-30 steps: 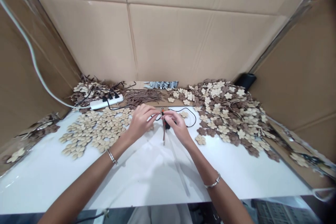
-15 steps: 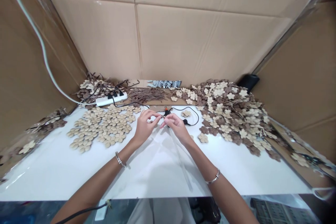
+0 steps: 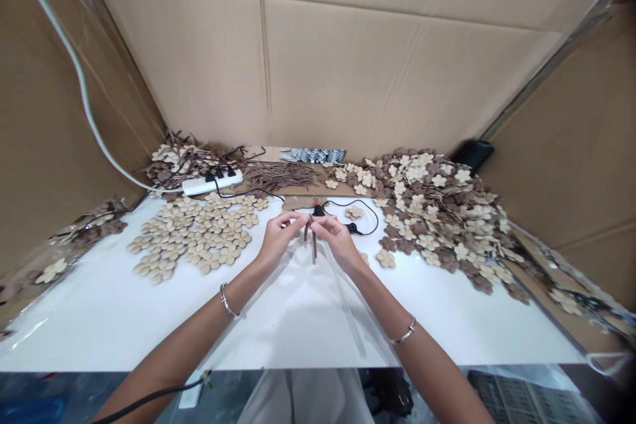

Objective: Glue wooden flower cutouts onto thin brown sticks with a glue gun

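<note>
My left hand [image 3: 279, 236] and my right hand [image 3: 336, 238] meet over the middle of the white table, each in a pinch. Between their fingertips is a thin brown strip [image 3: 315, 248], bent so that two ends hang down. Just beyond the fingers lies a small black tool with orange parts [image 3: 318, 210], its black cord looping right; its kind is partly hidden. Beige flower pieces [image 3: 218, 238] lie flat to the left of my left hand. Single beige flowers [image 3: 385, 259] rest to the right of my right hand.
A large heap of brown and beige flowers [image 3: 437, 205] covers the right side. Brown strips [image 3: 281, 175] lie at the back beside a white power strip [image 3: 213, 181] with black plugs. Cardboard walls [image 3: 338, 73] enclose the table [image 3: 199, 331]. A white cable [image 3: 82, 89] hangs at left.
The brown strip now hangs below my fingertips as two ends, where before only a little of it showed. Both hands stay close together; the view has shifted slightly.
</note>
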Tool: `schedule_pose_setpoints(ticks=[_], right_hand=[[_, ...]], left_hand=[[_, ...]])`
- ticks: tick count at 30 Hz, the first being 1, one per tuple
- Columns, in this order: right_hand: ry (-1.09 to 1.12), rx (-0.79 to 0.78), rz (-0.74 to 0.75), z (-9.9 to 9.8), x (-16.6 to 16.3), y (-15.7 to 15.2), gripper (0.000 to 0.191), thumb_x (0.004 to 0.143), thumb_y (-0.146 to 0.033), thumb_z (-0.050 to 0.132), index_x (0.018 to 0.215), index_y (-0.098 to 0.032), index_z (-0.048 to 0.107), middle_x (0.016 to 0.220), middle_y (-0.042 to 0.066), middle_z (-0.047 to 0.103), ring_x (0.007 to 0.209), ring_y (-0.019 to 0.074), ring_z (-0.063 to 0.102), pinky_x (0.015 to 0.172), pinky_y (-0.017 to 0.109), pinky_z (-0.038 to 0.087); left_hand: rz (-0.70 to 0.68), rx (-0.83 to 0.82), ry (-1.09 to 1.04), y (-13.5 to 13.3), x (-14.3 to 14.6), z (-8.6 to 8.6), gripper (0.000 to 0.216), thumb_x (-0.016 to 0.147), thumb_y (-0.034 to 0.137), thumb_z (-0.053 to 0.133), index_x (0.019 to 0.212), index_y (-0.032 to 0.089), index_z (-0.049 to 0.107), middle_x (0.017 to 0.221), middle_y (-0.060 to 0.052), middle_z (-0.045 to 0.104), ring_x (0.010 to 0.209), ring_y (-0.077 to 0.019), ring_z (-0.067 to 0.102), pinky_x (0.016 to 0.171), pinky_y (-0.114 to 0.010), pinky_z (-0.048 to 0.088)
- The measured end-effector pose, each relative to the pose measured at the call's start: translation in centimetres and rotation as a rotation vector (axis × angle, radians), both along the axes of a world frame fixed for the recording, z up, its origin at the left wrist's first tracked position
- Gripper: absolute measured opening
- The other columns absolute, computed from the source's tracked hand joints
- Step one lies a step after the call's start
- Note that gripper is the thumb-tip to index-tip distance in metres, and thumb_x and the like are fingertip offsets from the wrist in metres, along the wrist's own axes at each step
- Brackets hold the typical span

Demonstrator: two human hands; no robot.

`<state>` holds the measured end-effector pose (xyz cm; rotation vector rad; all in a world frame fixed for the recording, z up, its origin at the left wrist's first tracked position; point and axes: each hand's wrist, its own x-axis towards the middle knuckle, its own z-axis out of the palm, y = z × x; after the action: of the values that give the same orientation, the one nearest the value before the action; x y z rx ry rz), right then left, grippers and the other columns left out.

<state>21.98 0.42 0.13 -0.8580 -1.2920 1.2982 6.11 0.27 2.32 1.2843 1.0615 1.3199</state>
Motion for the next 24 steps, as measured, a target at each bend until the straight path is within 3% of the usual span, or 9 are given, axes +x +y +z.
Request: schedule_pose_setpoints(ticks=[3,8,11,16,24], right_hand=[[-0.014,-0.032,-0.008,-0.08,-0.04,-0.05,0.024,0.075,-0.044,0.074,0.080,-0.021,0.068,0.084,0.001,0.069,0.083,0.0171,0.062,0.083,0.031,0.047],[-0.031,-0.033,-0.015,0.05,-0.01,-0.03,0.025,0.073,-0.044,0.076,0.078,-0.021,0.070,0.080,0.002,0.070,0.078,0.0171,0.062,0.080,0.031,0.048],[-0.034,-0.022,0.000,0.21,-0.02,-0.08,0.024,0.072,-0.044,0.077,0.077,-0.021,0.070,0.080,0.002,0.070,0.077,0.0167,0.062,0.080,0.031,0.048],[-0.045,-0.026,0.023,0.21,-0.14,-0.21,0.026,0.072,-0.044,0.078,0.077,-0.020,0.069,0.078,0.001,0.070,0.076,0.0167,0.062,0.078,0.031,0.049],[-0.068,-0.039,0.027,0.36,-0.23,-0.50,0.027,0.077,-0.047,0.073,0.082,-0.020,0.067,0.083,0.003,0.070,0.080,0.0180,0.064,0.080,0.032,0.048]], left_hand=[[-0.002,-0.046,-0.046,-0.06,0.11,-0.12,0.024,0.074,0.041,0.074,0.081,0.018,0.075,0.089,-0.005,0.070,0.080,-0.0161,0.060,0.074,-0.027,0.045],[-0.025,-0.087,-0.085,0.02,-0.05,-0.06,0.026,0.076,0.042,0.072,0.086,0.018,0.075,0.090,-0.005,0.071,0.083,-0.0167,0.060,0.075,-0.027,0.044],[-0.009,-0.046,-0.012,0.05,-0.25,0.25,0.028,0.079,0.044,0.068,0.090,0.019,0.074,0.096,-0.005,0.071,0.084,-0.0160,0.059,0.074,-0.026,0.043],[0.049,0.086,0.212,0.12,-0.49,0.53,0.023,0.076,0.042,0.072,0.077,0.019,0.072,0.084,-0.002,0.069,0.070,-0.0133,0.051,0.063,-0.025,0.037],[0.055,0.169,0.293,0.75,-0.86,-0.18,0.026,0.081,0.043,0.066,0.070,0.019,0.070,0.075,-0.002,0.068,0.067,-0.0151,0.049,0.061,-0.027,0.035]])
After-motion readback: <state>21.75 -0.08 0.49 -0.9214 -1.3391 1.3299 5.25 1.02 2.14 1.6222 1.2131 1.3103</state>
